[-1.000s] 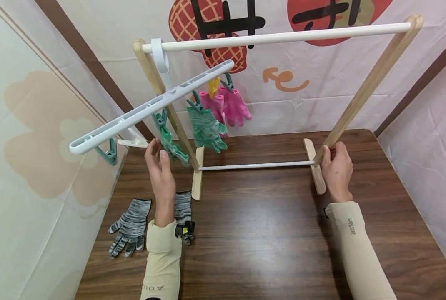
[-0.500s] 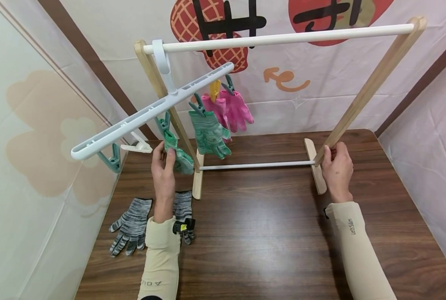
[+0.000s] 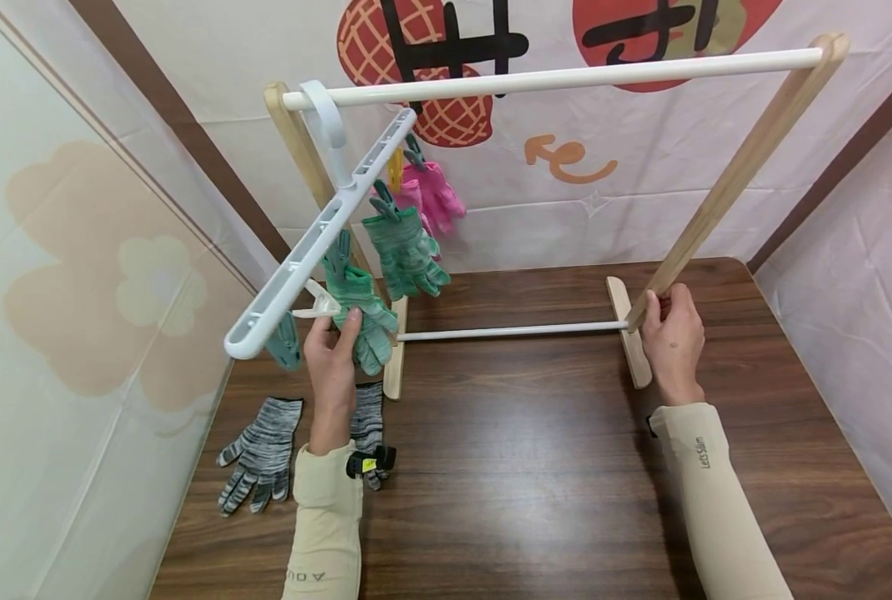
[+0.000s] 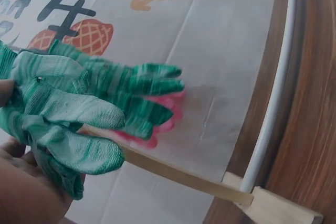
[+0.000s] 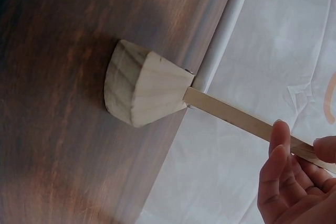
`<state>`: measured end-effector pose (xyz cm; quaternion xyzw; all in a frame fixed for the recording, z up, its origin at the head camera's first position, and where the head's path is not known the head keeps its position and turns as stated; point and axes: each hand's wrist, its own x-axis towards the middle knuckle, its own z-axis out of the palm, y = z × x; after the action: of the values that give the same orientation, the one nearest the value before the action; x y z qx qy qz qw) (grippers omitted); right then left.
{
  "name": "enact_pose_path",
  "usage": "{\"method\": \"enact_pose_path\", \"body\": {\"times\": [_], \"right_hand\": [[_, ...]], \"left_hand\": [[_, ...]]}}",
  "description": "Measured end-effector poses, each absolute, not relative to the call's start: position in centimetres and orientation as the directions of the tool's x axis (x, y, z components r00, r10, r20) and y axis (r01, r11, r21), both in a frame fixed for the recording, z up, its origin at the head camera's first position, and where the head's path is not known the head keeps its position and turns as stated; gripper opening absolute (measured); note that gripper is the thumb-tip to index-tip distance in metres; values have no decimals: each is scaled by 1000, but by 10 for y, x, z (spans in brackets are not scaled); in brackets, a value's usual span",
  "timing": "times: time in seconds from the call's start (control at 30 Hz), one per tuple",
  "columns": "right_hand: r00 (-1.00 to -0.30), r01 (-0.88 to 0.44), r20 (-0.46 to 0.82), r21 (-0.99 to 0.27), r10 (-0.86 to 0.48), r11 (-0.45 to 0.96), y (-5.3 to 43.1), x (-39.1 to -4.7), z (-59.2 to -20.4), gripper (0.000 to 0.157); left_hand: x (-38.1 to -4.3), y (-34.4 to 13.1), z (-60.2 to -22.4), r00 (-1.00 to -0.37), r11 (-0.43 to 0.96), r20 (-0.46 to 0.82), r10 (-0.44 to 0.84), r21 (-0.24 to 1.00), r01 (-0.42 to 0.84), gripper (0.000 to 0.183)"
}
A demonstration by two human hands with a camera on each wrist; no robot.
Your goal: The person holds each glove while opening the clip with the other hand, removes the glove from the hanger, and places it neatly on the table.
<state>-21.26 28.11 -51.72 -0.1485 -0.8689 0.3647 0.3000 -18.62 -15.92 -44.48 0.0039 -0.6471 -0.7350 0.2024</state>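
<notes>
In the head view a light blue hanger [image 3: 347, 190] hooks over the left end of the rack's white rail [image 3: 551, 79]. My left hand [image 3: 331, 367] pinches a green knitted glove [image 3: 374, 346] [image 4: 79, 148] clipped under it, thumb in front. Behind that hangs a second green glove [image 3: 410, 254]. Pink gloves [image 3: 440, 200] dangle from the hanger's far end, one by a yellow clip [image 3: 395, 169]. A white clip [image 3: 318, 304] and a teal clip [image 3: 284, 343] hang near its close end. My right hand [image 3: 674, 346] grips the rack's right wooden post [image 3: 737, 175] [image 5: 231, 116] low down.
Two grey-striped gloves lie on the brown table [image 3: 521, 467]: one glove [image 3: 261, 454] left of my left forearm, the other [image 3: 367, 417] partly behind the wrist. Wooden feet [image 3: 393, 371] and a thin lower bar [image 3: 513, 331] support the rack. Fabric walls enclose the table.
My left hand has come to the green glove and taken hold of it. The hanger has swung round, its near end moving right and closer, its far end moving left. My right hand stays put.
</notes>
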Motion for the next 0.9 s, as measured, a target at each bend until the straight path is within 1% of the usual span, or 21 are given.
{"method": "enact_pose_path", "body": {"times": [0.17, 0.33, 0.4, 0.47, 0.63, 0.77, 0.9], "right_hand": [[-779, 43, 406, -726, 478, 686, 280, -211, -516, 34], [-782, 58, 392, -728, 484, 683, 279, -210, -514, 34], [-783, 65, 386, -730, 489, 680, 278, -209, -513, 35], [-783, 72, 379, -732, 493, 678, 278, -209, -513, 36], [-783, 93, 363, -734, 505, 673, 277, -209, -513, 38], [-789, 109, 345, -737, 509, 667, 277, -208, -511, 40], [-801, 135, 298, -755, 519, 641, 275, -205, -509, 40]], "left_hand": [[-182, -157, -445, -943, -142, 245, -226, 949, 281, 5], [-179, -156, -448, -949, -167, 247, -194, 945, 281, 12], [-179, -156, -449, -948, -171, 259, -186, 941, 291, 8], [-179, -156, -451, -945, -167, 270, -184, 939, 301, 4], [-178, -156, -452, -941, -142, 276, -195, 941, 306, 8], [-176, -156, -452, -945, -129, 257, -203, 949, 286, 6], [-175, -155, -451, -950, -122, 236, -203, 957, 264, 8]]}}
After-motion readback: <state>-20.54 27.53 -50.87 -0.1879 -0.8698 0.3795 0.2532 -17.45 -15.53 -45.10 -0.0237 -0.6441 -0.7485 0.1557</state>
